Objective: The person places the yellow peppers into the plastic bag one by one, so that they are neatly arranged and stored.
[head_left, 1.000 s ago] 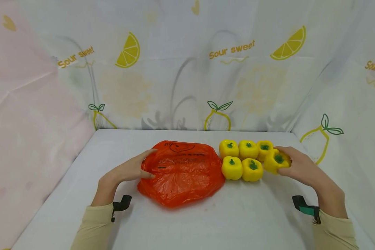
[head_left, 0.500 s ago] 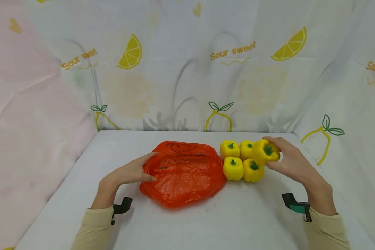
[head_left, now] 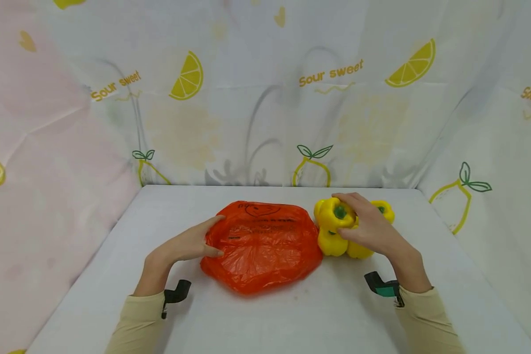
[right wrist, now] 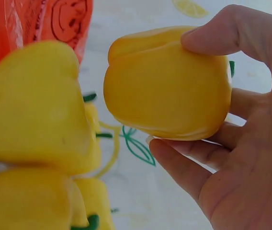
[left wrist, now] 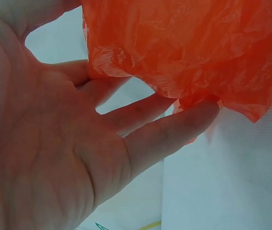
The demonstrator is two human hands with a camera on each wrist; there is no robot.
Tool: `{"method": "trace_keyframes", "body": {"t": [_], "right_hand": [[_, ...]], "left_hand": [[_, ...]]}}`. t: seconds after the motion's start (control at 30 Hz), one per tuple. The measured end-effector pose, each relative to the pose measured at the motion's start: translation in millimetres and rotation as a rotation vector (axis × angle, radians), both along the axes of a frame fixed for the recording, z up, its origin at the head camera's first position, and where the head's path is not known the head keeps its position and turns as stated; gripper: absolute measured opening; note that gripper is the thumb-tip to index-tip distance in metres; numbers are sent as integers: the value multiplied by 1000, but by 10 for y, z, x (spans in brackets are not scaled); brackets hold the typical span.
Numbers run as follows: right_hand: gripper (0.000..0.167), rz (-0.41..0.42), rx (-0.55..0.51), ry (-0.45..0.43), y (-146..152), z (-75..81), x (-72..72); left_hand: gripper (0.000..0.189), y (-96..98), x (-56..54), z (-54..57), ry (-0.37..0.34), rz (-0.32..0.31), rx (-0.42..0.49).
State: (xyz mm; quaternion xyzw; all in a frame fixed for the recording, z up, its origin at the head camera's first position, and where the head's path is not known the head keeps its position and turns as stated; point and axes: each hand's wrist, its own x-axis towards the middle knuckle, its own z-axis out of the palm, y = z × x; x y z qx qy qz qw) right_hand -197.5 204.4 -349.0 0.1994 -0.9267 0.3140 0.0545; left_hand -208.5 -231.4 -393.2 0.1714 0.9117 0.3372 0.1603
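A red plastic bag [head_left: 265,250] with a printed smiling face lies puffed out on the white table. At its left side, my left hand [head_left: 188,244] touches it with spread, relaxed fingers. The left wrist view shows fingers [left wrist: 164,136] reaching to the bag's edge, with several fingertips behind the red film [left wrist: 184,48]. My right hand [head_left: 367,223] grips a yellow bell pepper [right wrist: 169,88] between thumb and fingers, its green stem facing the head camera. The held pepper hangs over other yellow bell peppers [head_left: 333,243] beside the bag's right edge and partly hides them.
Another yellow bell pepper [head_left: 382,209] shows past the right hand at the back. The white table [head_left: 265,324] ends at a fabric backdrop [head_left: 256,123] printed with lemons. Fabric also closes off both sides.
My right hand has lifted the pepper and carried it left over the other peppers towards the bag. My left hand stays at the bag's left side.
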Motion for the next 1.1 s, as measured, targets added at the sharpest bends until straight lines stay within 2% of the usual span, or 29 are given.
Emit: {"method": "trace_keyframes", "body": {"t": [0.37, 0.63, 1.1], "right_hand": [[78, 76, 16, -31, -474, -149, -87], [75, 118, 34, -49, -796, -283, -143], [74, 208, 7, -97, -1366, -509, -270]], "left_hand": [[89, 6, 15, -24, -30, 16, 16], [89, 7, 19, 10, -11, 3, 25], [91, 16, 16, -14, -52, 30, 27]]}}
